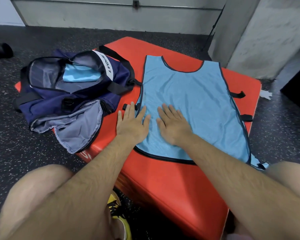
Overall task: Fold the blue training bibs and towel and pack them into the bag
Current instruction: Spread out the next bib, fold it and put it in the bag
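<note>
While one light-blue bib (194, 108) lay spread flat on the red mat (171, 184), the left hand (131, 122) pressed its near left edge and the right hand (173, 126) its lower middle, fingers straight, gripping nothing. Beside it: navy bag (73, 90), unzipped, blue fabric (80, 73) inside.

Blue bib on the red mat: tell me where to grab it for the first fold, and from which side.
Probably the near hem, pinched at both corners from your own side. The bib lies flat on the red mat, neckline away, so the hem is nearest you; its right corner apparently overhangs the mat's edge, leaving room for fingers underneath.
</note>
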